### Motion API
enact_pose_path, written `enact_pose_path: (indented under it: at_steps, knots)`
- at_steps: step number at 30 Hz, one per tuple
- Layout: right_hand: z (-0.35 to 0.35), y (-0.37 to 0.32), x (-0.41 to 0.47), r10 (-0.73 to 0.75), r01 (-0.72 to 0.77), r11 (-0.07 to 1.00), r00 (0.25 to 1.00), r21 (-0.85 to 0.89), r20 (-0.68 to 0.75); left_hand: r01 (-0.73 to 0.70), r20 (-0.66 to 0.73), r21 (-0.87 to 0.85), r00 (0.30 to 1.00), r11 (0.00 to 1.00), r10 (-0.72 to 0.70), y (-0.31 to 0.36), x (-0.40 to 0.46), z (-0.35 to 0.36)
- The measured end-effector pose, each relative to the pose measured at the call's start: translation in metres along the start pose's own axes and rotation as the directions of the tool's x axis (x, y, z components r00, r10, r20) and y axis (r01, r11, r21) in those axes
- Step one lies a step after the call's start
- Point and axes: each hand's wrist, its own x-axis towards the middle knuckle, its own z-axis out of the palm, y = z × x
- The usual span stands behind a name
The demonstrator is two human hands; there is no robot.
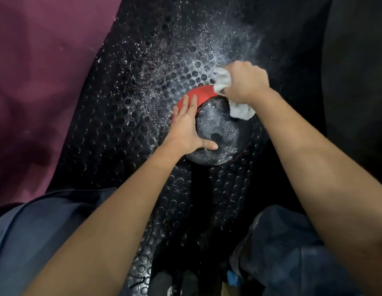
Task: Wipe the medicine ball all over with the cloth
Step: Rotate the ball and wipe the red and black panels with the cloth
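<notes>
Item: blue trouser legs [36, 242], lying along the lower frame. Item: medicine ball [217, 133], black with a red band, sitting at frame centre on the studded black floor mat [126, 107]. Left hand [185, 127] is bracing its left flank, fingers straight and spread, thumb lying across the black face. Right hand [245, 84] is gripping the white cloth [241, 111], fingers clamped round it, at the ball's upper right. White speckling is lying across the mat beyond. Advice: brace firmly, overlap strokes, roll the ball to reach its underside.
</notes>
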Motion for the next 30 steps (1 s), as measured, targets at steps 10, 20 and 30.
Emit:
enact_pose_path:
  at_steps: [10, 20, 30]
  knots:
    - [0.007, 0.001, -0.008, 0.041, -0.041, 0.999, 0.999, 0.029, -0.019, -0.019, 0.008, 0.021, 1.000, 1.000, 0.019, 0.001, -0.003, 0.000]
    - [0.005, 0.005, -0.033, 0.022, -0.021, 1.000, 0.999, 0.023, -0.041, -0.031, 0.009, 0.042, 0.999, 0.999, 0.031, 0.005, -0.005, 0.003]
    - [0.005, 0.010, -0.034, 0.089, -0.086, 0.994, 0.994, 0.063, -0.056, -0.031, 0.010, 0.051, 0.999, 0.998, 0.030, 0.005, -0.003, 0.002]
